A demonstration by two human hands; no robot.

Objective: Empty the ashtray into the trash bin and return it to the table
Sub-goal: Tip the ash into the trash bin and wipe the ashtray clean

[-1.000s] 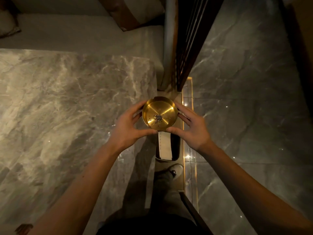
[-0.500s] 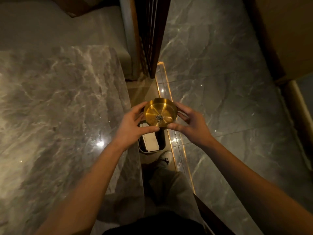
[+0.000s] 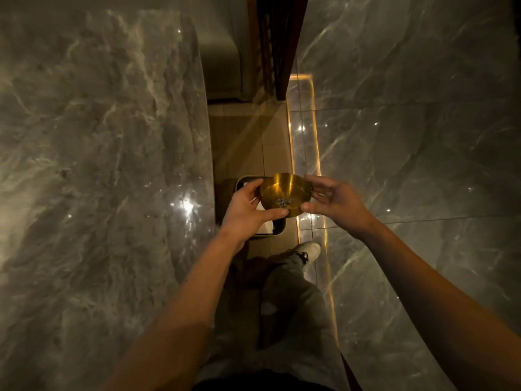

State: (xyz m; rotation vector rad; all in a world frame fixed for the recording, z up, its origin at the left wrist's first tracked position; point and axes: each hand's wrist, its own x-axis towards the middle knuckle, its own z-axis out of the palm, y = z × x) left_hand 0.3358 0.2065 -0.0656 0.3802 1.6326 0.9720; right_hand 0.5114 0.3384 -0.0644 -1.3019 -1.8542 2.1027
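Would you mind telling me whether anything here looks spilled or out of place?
Nothing stands out. The ashtray is held by both hands over the bin, ash still inside it; no spill shows on the floor.

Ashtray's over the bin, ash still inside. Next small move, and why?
Probably tip the round gold metal ashtray away over the dark rectangular trash bin. Left hand and right hand hold it above the bin, and the grey ash sits in the bowl.
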